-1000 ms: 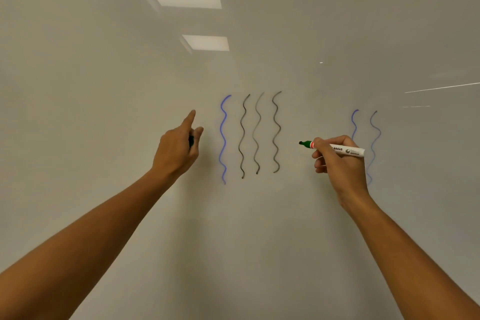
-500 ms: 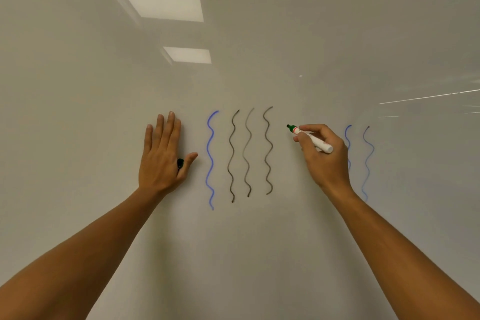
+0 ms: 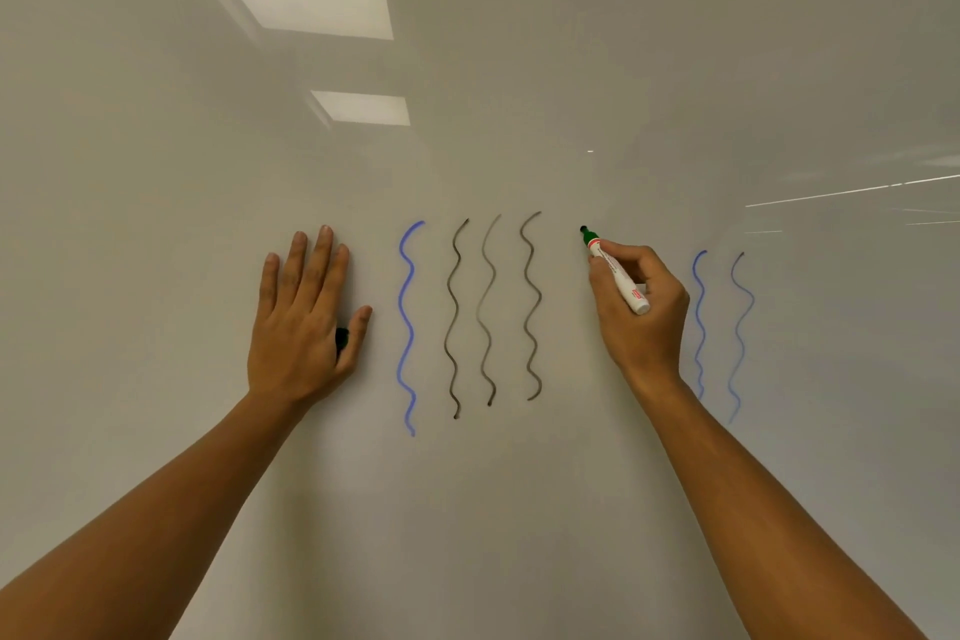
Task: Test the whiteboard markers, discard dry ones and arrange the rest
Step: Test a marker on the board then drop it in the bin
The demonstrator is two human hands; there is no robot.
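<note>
- The right hand (image 3: 641, 307) is pinching the marker (image 3: 615, 271), whose tip has just reached the board (image 3: 519, 509) right of the dark squiggles (image 3: 491, 309): a test stroke is starting.
- The left hand (image 3: 298, 322), now flattened with fingers straight, is trapping the cap (image 3: 341, 339) left of them.

uncapped green marker (image 3: 615, 271) tilted, tip against whiteboard (image 3: 519, 68).
</note>
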